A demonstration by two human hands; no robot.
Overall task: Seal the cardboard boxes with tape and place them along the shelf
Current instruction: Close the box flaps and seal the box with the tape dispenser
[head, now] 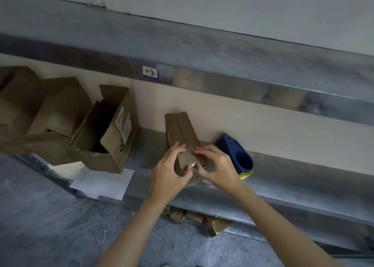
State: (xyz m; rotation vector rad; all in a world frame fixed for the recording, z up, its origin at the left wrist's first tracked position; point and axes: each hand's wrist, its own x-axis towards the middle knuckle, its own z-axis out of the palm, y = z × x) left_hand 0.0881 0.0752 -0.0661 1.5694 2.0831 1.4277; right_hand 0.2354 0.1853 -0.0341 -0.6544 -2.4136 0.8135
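Observation:
A small closed cardboard box (pixel 181 131) lies lengthwise on the metal shelf (pixel 293 177), with clear tape running down its top seam. My left hand (pixel 169 172) grips the box's near left corner, fingers curled over the top and thumb on the front face. My right hand (pixel 216 165) holds the near right corner, its fingertips pressing the tape by the seam and its thumb meeting the left thumb at the front edge. A blue tape dispenser (pixel 235 152) with a yellow base lies on the shelf just right of my right hand.
An open cardboard box (pixel 107 131) with raised flaps stands to the left, with more open boxes (pixel 40 113) beyond it. A white sheet (pixel 103 183) hangs over the shelf edge. Several boxes (pixel 194 218) sit on the level below. An upper shelf beam with a label (pixel 150 71) runs overhead.

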